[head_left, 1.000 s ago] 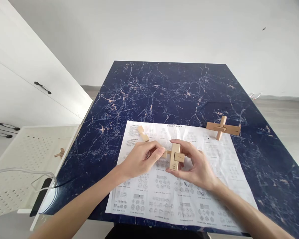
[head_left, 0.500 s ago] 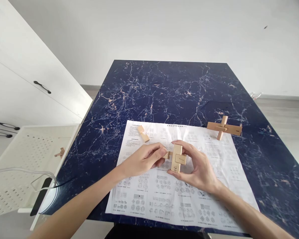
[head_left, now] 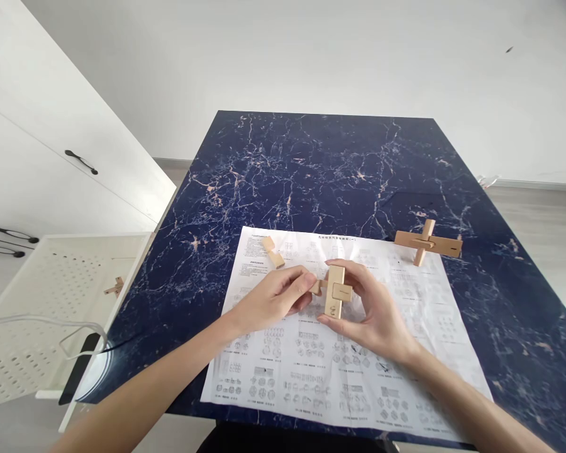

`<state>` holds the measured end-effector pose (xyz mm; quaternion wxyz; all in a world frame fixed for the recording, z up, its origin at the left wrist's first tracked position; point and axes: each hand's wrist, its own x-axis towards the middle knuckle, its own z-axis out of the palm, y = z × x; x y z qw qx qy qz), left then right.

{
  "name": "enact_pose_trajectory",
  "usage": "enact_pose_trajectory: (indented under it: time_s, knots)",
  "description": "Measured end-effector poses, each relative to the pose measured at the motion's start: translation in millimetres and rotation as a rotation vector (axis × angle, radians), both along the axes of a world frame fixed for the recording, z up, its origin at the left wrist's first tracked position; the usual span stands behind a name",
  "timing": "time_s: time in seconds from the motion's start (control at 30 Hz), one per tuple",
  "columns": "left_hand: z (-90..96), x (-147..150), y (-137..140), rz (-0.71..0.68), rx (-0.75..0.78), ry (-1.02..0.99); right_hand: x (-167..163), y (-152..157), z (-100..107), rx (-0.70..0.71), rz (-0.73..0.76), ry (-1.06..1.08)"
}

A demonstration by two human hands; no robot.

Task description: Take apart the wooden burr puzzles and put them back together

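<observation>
Left hand (head_left: 285, 294) pinches the notched wooden bar (head_left: 316, 288), right hand (head_left: 372, 305) the marked block (head_left: 334, 305); slightly shifted together, their joint apparently holds.

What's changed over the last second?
Little: the view shifted slightly; nothing was taken up or let go. The left hand and right hand still hold the wooden assembly. The loose notched block, crossed wooden pieces and printed sheet stayed put.

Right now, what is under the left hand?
The printed sheet shows around the left hand, which pinches a wooden piece; whatever lies directly beneath the hand is covered.
</observation>
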<state>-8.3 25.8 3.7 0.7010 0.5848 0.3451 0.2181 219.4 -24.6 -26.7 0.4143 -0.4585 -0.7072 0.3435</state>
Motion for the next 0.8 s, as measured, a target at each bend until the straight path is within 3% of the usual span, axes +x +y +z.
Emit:
enact_pose_trajectory:
  time_s: [0.23, 0.5, 0.8]
  knots:
    - [2.5, -2.1, 2.2, -0.026, 0.024, 0.078, 1.8, 3.5, 8.5, 0.068, 0.059, -0.064]
    - [0.0, -4.0, 0.1, 0.003, 0.059, 0.152, 2.6, 1.1, 3.0, 0.106, 0.055, -0.118]
    - [-1.4, -1.8, -4.2, 0.054, 0.202, 0.213, 0.2, -0.2, -4.3, 0.168, 0.05, -0.2]
